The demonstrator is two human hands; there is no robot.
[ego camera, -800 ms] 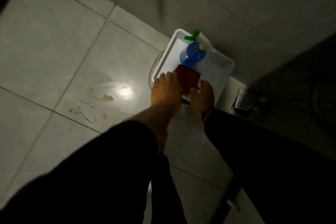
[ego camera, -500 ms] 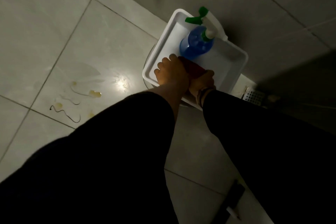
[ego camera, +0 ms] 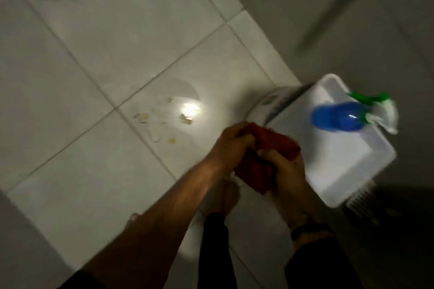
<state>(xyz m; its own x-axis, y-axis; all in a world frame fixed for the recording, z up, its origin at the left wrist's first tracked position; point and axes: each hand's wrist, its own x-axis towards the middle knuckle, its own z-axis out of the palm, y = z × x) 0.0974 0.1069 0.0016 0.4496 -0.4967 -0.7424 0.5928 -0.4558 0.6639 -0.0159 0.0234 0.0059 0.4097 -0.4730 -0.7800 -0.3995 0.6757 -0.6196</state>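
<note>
A: Where's the cloth?

B: The red cloth (ego camera: 265, 159) is bunched between my left hand (ego camera: 231, 145) and right hand (ego camera: 286, 171), above the floor (ego camera: 94, 148) just beside the white tub (ego camera: 352, 166). Both grips are curled tight round it, so I can fold it into a pad.

A: Why there?

B: I judge the yellowish stains (ego camera: 142, 117) on the floor are next. The blue spray bottle (ego camera: 338, 119) sits in the tub, within reach.

Dim room with a pale, glossy tiled floor (ego camera: 98, 58) crossed by grey grout lines, one bright light glare (ego camera: 190, 109), and yellowish stains (ego camera: 172, 139) nearby.
</note>
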